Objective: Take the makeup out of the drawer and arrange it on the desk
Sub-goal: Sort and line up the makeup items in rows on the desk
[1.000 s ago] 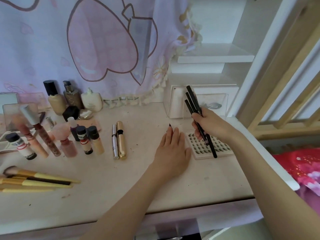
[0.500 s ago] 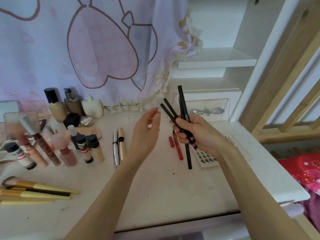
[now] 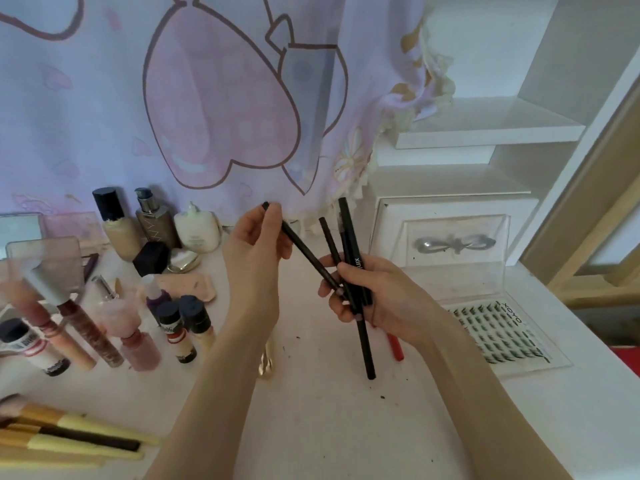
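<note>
My right hand (image 3: pixel 375 296) grips a bunch of black makeup pencils (image 3: pixel 351 233) above the middle of the white desk (image 3: pixel 346 427). My left hand (image 3: pixel 254 251) pinches the top end of one black pencil (image 3: pixel 304 252), whose lower end still lies in my right fist. A red pencil (image 3: pixel 395 346) lies on the desk under my right hand. A clear false-lash case (image 3: pixel 498 334) lies open to the right. The small white drawer (image 3: pixel 453 237) with a silver bow handle stands shut behind it.
Foundation bottles (image 3: pixel 119 230), small vials (image 3: pixel 180 323) and lip gloss tubes (image 3: pixel 83 327) crowd the desk's left side. Yellow-handled brushes (image 3: pixel 69 438) lie at the front left. A gold tube (image 3: pixel 266 365) peeks from under my left forearm. A pink curtain hangs behind.
My left hand rose from the desk, went to the pencil bunch and took hold of one pencil's top end. My right hand moved left, off the lash case, still holding the pencils.
</note>
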